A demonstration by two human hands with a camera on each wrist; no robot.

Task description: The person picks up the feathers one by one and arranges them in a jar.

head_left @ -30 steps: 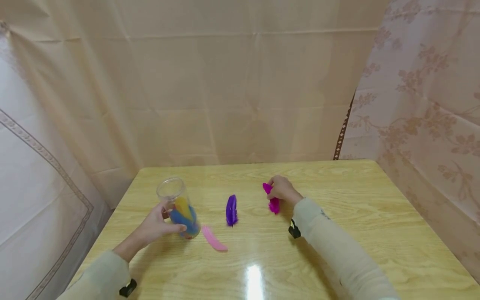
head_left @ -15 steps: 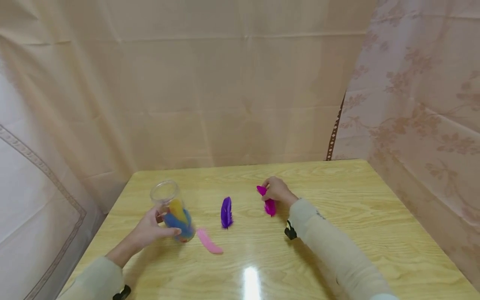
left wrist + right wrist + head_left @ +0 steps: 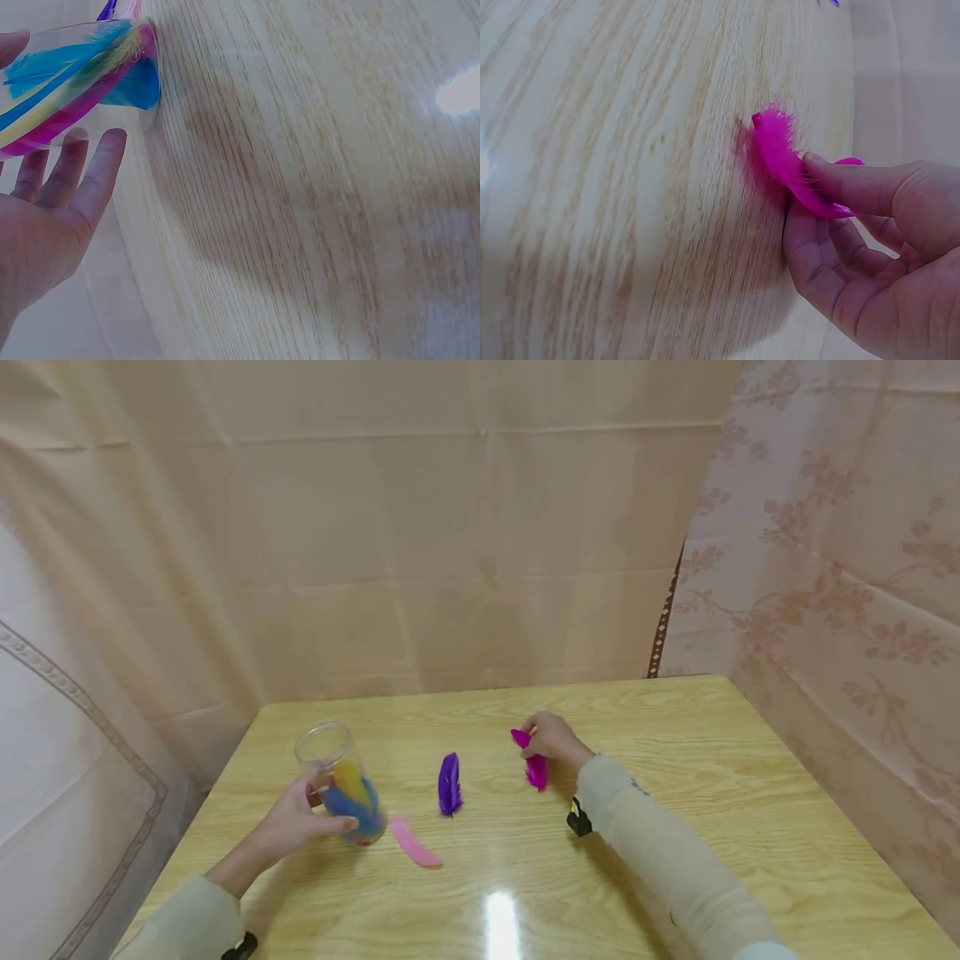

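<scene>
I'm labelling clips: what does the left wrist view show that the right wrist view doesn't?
Only left wrist: the left hand holding a clear jar with blue, yellow and magenta feathers inside, plus a pink sliver.
Only right wrist: the right hand pinching a loose magenta feather.
Both: the wooden table, a glare spot and a purple sliver at the top.

magenta feather (image 3: 536,772) | purple feather (image 3: 449,786) | pink feather (image 3: 415,843), the palest of the three | clear jar (image 3: 343,760), blue, yellow and magenta feathers (image 3: 75,116) showing through | bench (image 3: 637,718), yellowish wood grain | back curtain (image 3: 450,560), plain beige from here | right curtain (image 3: 847,610), brownish floral sprays | cream sleeves (image 3: 660,843)
</scene>
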